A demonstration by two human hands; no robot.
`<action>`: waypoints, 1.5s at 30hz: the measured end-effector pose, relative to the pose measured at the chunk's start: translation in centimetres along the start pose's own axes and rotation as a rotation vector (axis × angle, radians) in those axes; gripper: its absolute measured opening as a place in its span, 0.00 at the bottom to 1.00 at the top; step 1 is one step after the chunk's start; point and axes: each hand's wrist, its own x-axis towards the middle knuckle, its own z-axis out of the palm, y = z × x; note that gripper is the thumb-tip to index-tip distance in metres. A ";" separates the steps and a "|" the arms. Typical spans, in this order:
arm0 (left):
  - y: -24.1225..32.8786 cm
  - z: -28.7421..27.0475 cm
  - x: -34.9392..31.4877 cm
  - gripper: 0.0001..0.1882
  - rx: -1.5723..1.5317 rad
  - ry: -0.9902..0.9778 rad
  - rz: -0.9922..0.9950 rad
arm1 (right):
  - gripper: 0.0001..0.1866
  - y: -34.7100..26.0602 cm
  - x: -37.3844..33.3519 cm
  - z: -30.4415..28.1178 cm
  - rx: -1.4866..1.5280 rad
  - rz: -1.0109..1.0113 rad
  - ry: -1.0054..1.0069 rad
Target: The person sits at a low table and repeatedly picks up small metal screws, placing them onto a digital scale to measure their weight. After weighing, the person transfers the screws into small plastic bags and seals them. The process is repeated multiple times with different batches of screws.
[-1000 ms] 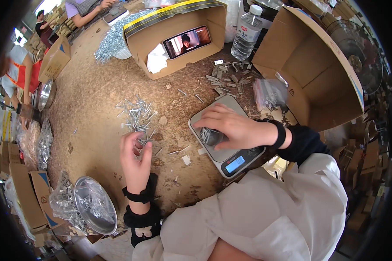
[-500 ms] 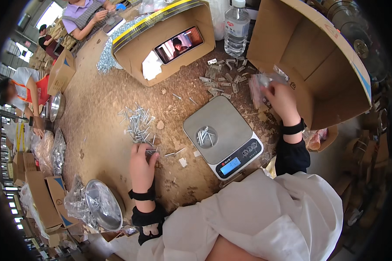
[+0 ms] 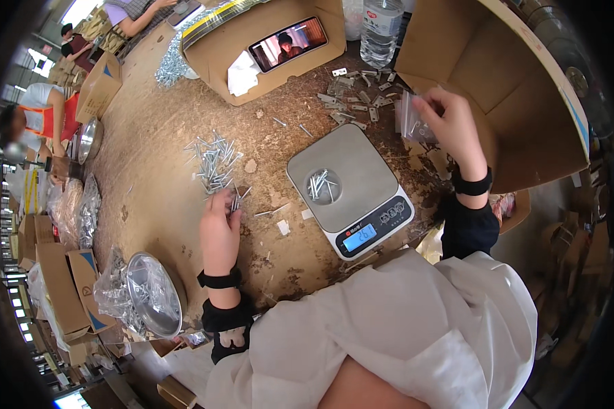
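Some screws (image 3: 236, 203) are clasped in the left grip (image 3: 219, 221), a plastic bag (image 3: 414, 127) in the right grip (image 3: 454, 128). Between both grips, a scale (image 3: 361, 178) is placed.

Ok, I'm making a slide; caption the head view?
Left hand at a pile of metal fasteners, right hand at clear bags, digital scale between.

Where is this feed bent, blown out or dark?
In the head view, the large cardboard box bows along its outer edge and the picture's corners are black; also in the head view, the upper-left window is washed out, while the scale and screw pile look fairly sharp.
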 end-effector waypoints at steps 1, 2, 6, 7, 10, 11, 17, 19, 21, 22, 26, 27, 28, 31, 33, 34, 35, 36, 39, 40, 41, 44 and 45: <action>-0.2 0.0 -0.1 0.12 0.042 0.047 -0.009 | 0.14 -1.9 0.4 -0.7 0.022 -0.019 -0.027; -0.4 0.1 -0.3 0.12 0.084 0.093 -0.019 | 0.14 -3.1 1.1 -0.8 0.060 -0.058 -0.033; -0.9 -0.8 -0.5 0.11 0.197 0.011 -0.124 | 0.15 -4.6 3.3 0.4 0.254 -0.179 -0.023; -0.9 -0.8 -0.5 0.10 0.180 0.005 -0.124 | 0.15 -4.6 3.5 1.0 0.305 -0.194 -0.009; -1.2 -0.5 -0.5 0.10 0.139 -0.012 -0.130 | 0.14 -3.7 3.3 2.6 0.431 -0.186 -0.039; -1.4 -0.5 -0.4 0.10 0.133 -0.017 -0.128 | 0.14 -3.3 3.1 3.3 0.482 -0.184 -0.052; -0.1 -0.6 -0.3 0.08 0.183 -0.089 -0.143 | 0.13 -3.0 2.2 4.4 0.353 -0.287 -0.046; 0.2 -0.6 -0.5 0.07 0.240 -0.071 -0.116 | 0.13 -3.1 2.2 4.6 0.341 -0.308 -0.037; 0.0 -0.3 -0.6 0.06 0.263 -0.033 -0.059 | 0.12 -3.2 2.1 4.6 0.350 -0.313 -0.027; 0.0 -0.4 -0.6 0.07 0.242 -0.043 -0.091 | 0.12 -3.2 2.1 4.6 0.345 -0.319 -0.023; -0.4 -0.5 -0.2 0.10 0.190 -0.018 -0.114 | 0.13 -2.9 2.2 4.6 0.330 -0.329 -0.006; -0.6 -0.6 -0.6 0.10 0.192 0.002 -0.104 | 0.13 -2.8 2.2 4.8 0.335 -0.325 -0.011; -0.8 -0.5 -0.8 0.11 0.199 0.001 -0.097 | 0.13 -2.4 2.2 5.0 0.324 -0.344 -0.016; -0.6 -0.5 -0.4 0.12 0.208 0.004 -0.095 | 0.12 -2.2 2.4 4.8 0.262 -0.397 0.001; -0.3 -0.8 -0.2 0.12 0.208 0.022 -0.123 | 0.12 -2.2 2.3 4.9 0.253 -0.435 0.022; -0.1 -0.9 -0.2 0.12 0.183 0.025 -0.155 | 0.12 -2.3 2.3 5.0 0.259 -0.443 0.021; 0.3 -0.9 -0.2 0.12 0.158 0.029 -0.187 | 0.12 -2.4 2.2 4.9 0.265 -0.452 0.021; 0.7 -1.0 -0.1 0.11 0.132 0.032 -0.215 | 0.12 -2.5 2.2 4.8 0.269 -0.459 0.025; 2.1 -1.2 -0.5 0.10 -0.058 0.105 -0.081 | 0.12 -2.6 2.2 4.6 0.269 -0.452 0.012; 3.1 -1.1 -0.7 0.09 -0.120 0.097 -0.075 | 0.12 -2.5 2.2 4.6 0.264 -0.453 0.012; 4.5 -1.0 -0.9 0.09 -0.182 0.088 -0.069 | 0.12 -2.5 2.1 4.6 0.257 -0.449 0.010; 8.0 -0.6 -0.5 0.08 -0.267 0.034 0.030 | 0.12 -2.6 2.1 4.6 0.252 -0.439 -0.006; 8.8 -0.3 0.0 0.08 -0.295 0.000 0.063 | 0.12 -2.7 2.0 4.6 0.257 -0.431 -0.013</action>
